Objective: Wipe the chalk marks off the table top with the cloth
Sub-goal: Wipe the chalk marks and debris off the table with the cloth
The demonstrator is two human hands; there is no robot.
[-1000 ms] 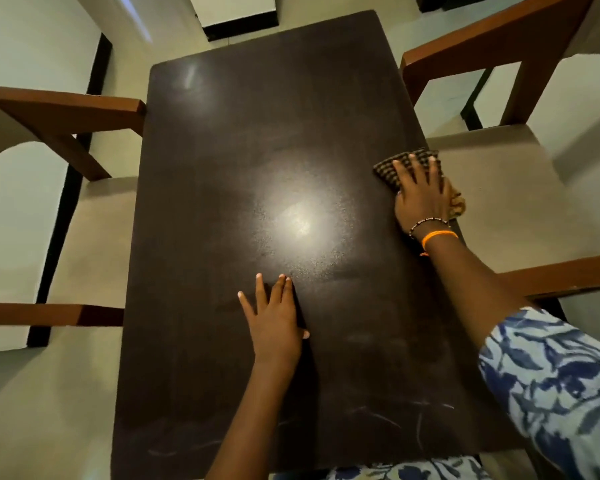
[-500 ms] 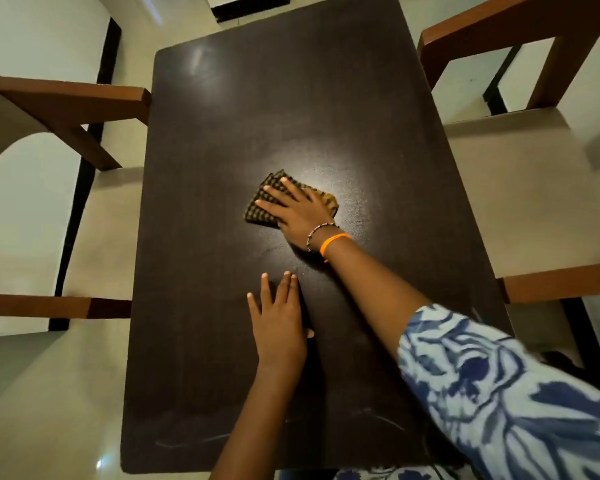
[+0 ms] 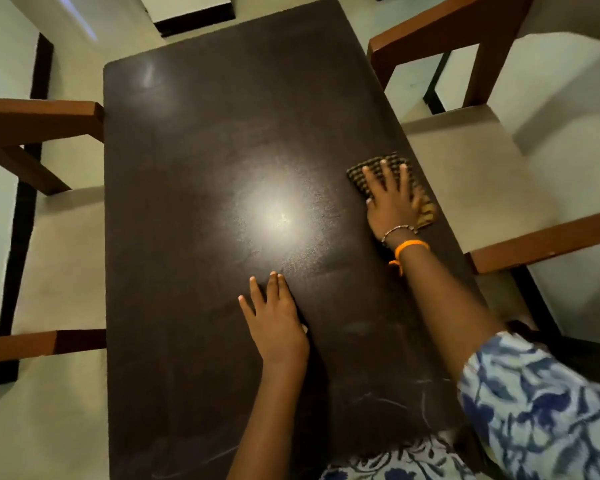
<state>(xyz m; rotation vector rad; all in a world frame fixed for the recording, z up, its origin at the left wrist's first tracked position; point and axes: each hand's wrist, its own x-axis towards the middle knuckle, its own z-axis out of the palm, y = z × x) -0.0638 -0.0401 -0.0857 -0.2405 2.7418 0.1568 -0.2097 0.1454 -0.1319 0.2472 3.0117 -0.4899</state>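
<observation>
The cloth has swung back from the middle of the table to its right edge. The dark table top (image 3: 222,150) lies bare ahead and left, with two wooden-armed chairs: the left chair (image 3: 42,119) and the right chair (image 3: 465,188). The right hand (image 3: 392,202) lies flat, fingers spread, pressing the folded checked cloth (image 3: 362,171). The left hand (image 3: 274,320) lies flat, palm down, nearer the middle. Faint chalk marks (image 3: 388,403) show near the front edge.
</observation>
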